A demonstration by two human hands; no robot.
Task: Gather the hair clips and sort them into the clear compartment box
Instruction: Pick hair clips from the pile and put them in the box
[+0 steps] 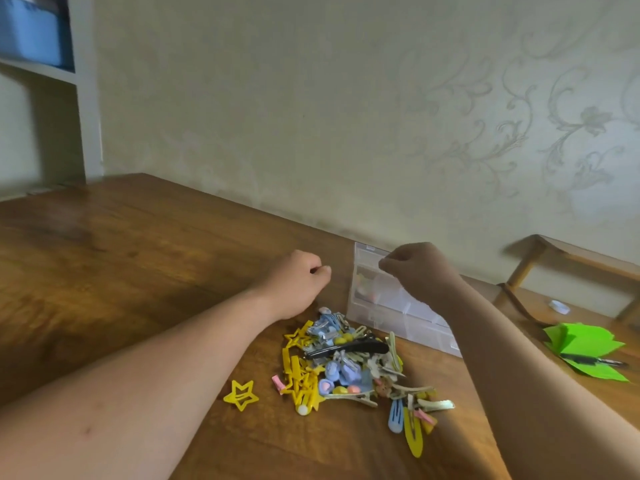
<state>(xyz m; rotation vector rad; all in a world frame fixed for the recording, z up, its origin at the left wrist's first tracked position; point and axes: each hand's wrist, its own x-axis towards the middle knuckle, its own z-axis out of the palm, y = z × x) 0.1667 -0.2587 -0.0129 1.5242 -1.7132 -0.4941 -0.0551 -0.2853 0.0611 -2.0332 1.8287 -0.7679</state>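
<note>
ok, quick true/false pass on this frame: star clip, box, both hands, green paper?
1. The yellow star clip lies apart from the pile of clips, on its left. True.
2. The clear box stands at the near edge of the table. False: it is at the far edge by the wall, beyond the pile.
3. The right hand is over the box. True.
4. The left hand lies flat with straight fingers. False: its fingers are curled.
5. The green paper lies left of the pile. False: it lies to the pile's right.
</note>
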